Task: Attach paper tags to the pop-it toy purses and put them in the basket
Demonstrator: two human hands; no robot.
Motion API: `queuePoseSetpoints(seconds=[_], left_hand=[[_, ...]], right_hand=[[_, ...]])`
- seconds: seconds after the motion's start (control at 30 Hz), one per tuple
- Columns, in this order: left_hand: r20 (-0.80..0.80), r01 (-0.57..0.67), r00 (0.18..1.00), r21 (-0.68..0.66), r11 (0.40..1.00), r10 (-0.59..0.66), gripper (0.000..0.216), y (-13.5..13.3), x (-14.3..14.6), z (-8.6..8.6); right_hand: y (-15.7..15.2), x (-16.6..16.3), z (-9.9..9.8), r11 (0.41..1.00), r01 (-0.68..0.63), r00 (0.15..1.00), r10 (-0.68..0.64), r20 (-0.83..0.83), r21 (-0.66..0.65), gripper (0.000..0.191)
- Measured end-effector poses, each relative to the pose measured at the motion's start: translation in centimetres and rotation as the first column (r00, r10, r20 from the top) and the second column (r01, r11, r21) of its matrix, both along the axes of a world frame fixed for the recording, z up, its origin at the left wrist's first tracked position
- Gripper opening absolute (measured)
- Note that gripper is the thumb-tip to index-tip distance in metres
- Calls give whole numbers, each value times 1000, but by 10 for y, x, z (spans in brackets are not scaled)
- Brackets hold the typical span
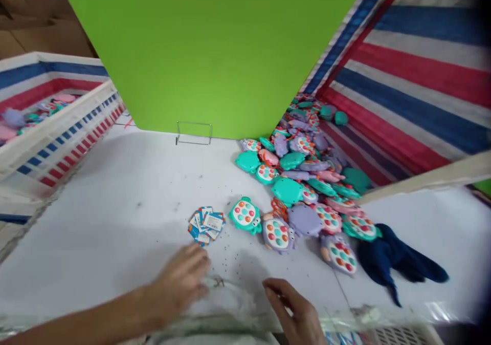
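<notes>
My left hand (pixel 182 278) hovers low over the white tabletop, slightly blurred, with fingers loosely stretched and apart. Its fingertips are just in front of a small pile of blue, orange and white printed cards (pixel 207 224). At the front edge, my right hand (pixel 295 309) is curled, thumb and forefinger together; whatever is between them, if anything, is hidden. A teal turtle-shaped pop toy (pixel 245 215) with coloured buttons lies face up beside the cards. Right of it is a purple pop toy (pixel 279 234). Small dark specks dot the table between the hands.
A heap of teal, purple and pink toys (pixel 295 173) spreads back right toward a striped cloth-lined bin (pixel 414 73). Dark blue cloth (pixel 399 258) lies at right. A green panel (pixel 215 53) stands behind a wire stand (pixel 194 132). A white basket (pixel 72 135) is at left.
</notes>
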State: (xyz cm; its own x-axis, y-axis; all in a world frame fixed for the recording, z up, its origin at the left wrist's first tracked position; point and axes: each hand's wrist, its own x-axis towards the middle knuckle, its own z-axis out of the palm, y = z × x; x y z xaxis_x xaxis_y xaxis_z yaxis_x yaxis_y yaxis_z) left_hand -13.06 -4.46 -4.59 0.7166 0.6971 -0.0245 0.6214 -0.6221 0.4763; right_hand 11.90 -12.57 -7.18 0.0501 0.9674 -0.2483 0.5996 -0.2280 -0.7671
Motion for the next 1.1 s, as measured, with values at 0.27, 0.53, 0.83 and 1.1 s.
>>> queuePoseSetpoints(seconds=[0.27,0.53,0.83,1.1], left_hand=[[-109,92,991,84,992,-82,15,-28,44,-49],[-22,53,998,78,996,-51,18,-25,33,-40],[-67,-14,998,-184,983,1,28,-30,23,-50],[239,-161,919,-501,850,314,25,-33,50,-18]], right_hand=[[12,-13,-10,962,-174,985,171,33,213,27],[29,-22,17,957,-284,956,288,-64,61,23],[21,23,5,992,-81,941,45,335,94,20],[5,19,24,985,155,985,-160,67,74,27]])
